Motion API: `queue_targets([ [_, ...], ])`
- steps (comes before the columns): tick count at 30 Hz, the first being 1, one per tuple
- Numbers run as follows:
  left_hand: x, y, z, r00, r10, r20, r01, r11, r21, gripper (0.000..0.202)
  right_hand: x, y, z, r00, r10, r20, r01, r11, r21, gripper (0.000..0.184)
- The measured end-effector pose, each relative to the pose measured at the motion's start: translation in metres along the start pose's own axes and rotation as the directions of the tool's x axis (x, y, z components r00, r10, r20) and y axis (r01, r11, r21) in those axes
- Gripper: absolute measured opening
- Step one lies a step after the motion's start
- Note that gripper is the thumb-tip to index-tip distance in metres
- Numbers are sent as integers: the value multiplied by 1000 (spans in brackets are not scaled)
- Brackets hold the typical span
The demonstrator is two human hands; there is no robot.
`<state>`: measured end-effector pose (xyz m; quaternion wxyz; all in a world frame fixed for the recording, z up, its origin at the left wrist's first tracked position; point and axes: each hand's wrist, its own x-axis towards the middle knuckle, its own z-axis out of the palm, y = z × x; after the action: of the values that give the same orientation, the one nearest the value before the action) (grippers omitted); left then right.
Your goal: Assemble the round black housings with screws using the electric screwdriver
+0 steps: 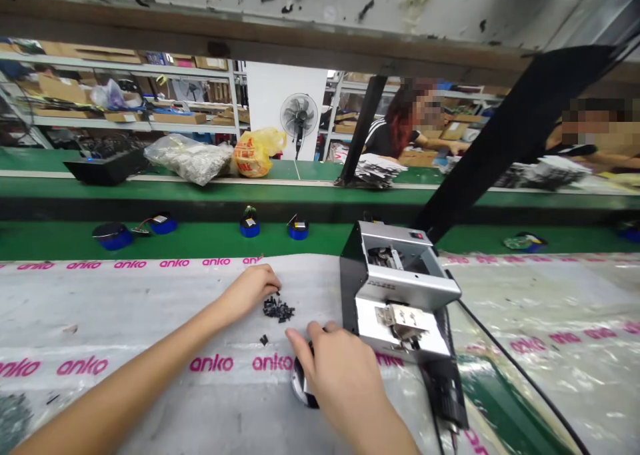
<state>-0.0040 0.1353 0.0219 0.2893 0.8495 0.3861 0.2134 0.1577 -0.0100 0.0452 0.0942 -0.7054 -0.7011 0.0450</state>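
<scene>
My left hand [253,288] is at the far edge of a small heap of black pieces [280,310] on the plastic-covered table. Its fingers are pinched together, and something small and dark shows at the fingertips; I cannot make out what. Close to my body, my right hand [347,372] is curled over a round dark device with a shiny rim [301,383], which rests on the sheet. The hand covers most of this device. One loose black piece [264,340] lies between the heap and my right hand.
A screw feeder machine [400,295] stands right of my hands, with a black cylindrical tool [447,395] before it and a cable [515,368]. Blue-based round units [299,229] sit on the green conveyor [215,238]. A slanted black post [500,148] rises behind. Two people work beyond.
</scene>
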Motion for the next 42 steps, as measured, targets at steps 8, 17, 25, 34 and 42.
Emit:
queue_targets([
  [8, -27, 8, -4, 970, -221, -106, 153, 884, -442, 8, 7, 0, 0, 988, -147, -36, 150, 922, 357, 37],
  [17, -66, 19, 24, 880, -452, 142, 300, 301, -905, 30, 11, 14, 4, 979, -174, -105, 201, 752, 627, 27],
  [25, -71, 28, 23, 889, -402, 219, 289, 120, -950, 28, 2, 8, 9, 982, -111, -150, 186, 629, 755, 13],
  [34, -74, 31, 25, 890, -423, 173, 276, 194, -941, 34, 2, 2, 10, 980, -112, -163, 198, 624, 756, 13],
  [42, -77, 35, 29, 897, -418, 141, 291, 320, -902, 44, -2, -1, 11, 971, -144, -189, 238, 614, 752, 14],
])
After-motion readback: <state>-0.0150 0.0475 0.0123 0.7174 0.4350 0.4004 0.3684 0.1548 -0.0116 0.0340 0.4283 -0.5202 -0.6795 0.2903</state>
